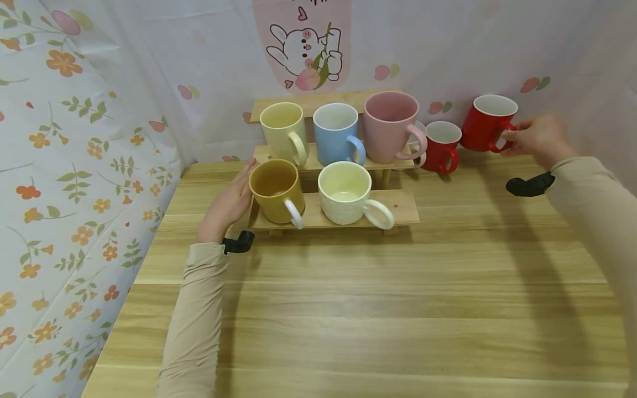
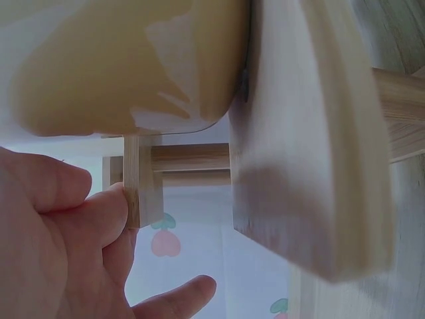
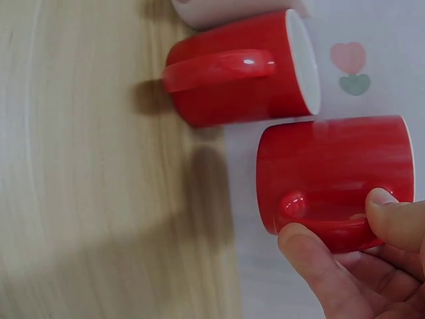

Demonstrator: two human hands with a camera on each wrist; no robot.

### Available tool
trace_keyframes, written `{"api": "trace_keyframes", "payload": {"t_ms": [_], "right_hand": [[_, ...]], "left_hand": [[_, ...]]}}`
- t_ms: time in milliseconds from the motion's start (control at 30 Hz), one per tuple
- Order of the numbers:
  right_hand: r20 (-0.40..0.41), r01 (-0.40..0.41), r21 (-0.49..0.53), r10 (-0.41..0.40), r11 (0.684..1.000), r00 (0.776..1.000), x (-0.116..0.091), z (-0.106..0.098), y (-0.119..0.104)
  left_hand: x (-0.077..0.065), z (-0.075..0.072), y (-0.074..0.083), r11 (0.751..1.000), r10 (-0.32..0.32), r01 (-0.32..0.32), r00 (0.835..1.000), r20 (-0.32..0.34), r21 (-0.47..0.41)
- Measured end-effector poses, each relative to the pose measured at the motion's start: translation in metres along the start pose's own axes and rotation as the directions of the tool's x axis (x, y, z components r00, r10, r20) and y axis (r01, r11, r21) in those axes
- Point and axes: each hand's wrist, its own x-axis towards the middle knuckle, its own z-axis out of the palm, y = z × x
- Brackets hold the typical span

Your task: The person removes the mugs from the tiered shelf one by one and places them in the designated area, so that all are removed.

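Note:
At the back right, my right hand (image 1: 541,139) grips a red mug (image 1: 481,126) with a white inside by its handle. In the right wrist view the thumb and fingers pinch the handle of this red mug (image 3: 332,166), which looks raised off the table. A second red mug (image 3: 232,80) stands beside it. My left hand (image 1: 230,203) touches the left end of the stepped wooden rack (image 1: 405,207), beside a brown mug (image 1: 276,193). In the left wrist view its fingers (image 2: 113,212) rest against a shelf end, under the brown mug's side.
Yellow (image 1: 283,124), blue (image 1: 334,138) and pink (image 1: 388,130) mugs stand on the rack's middle step. A cream mug (image 1: 344,196) sits on the lower one. Partly hidden behind the pink mug is a white mug (image 1: 418,132). Printed curtain (image 1: 209,66) hangs behind the wooden table (image 1: 378,320).

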Motion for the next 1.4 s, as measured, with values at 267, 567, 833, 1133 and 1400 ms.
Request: {"api": "trace_keyframes", "payload": {"t_ms": [267,567,833,1133,1400], "right_hand": [[-0.02,-0.003,-0.01,0.003,1.0,1.0,0.008,0.015,0.015],[-0.033,0.005,0.052,-0.004,0.999,0.999,0.011,0.028,0.025],[-0.043,0.0,0.068,0.003,0.998,0.999,0.012,0.039,0.034],[-0.057,-0.008,0.021,0.009,1.0,0.998,0.009,0.048,0.046],[-0.004,0.013,0.024,-0.013,1.0,1.0,0.012,0.047,0.051]], "left_hand": [[0.0,0.0,-0.001,1.0,0.015,-0.015,1.0,-0.007,-0.006],[0.0,-0.001,0.0,1.0,0.015,-0.015,1.0,0.004,-0.006],[0.0,-0.001,-0.001,1.0,0.02,-0.02,1.0,0.003,-0.005],[0.0,0.002,0.0,1.0,0.02,-0.019,1.0,0.01,-0.012],[0.001,0.002,-0.002,1.0,0.025,-0.025,1.0,-0.008,-0.005]]}}
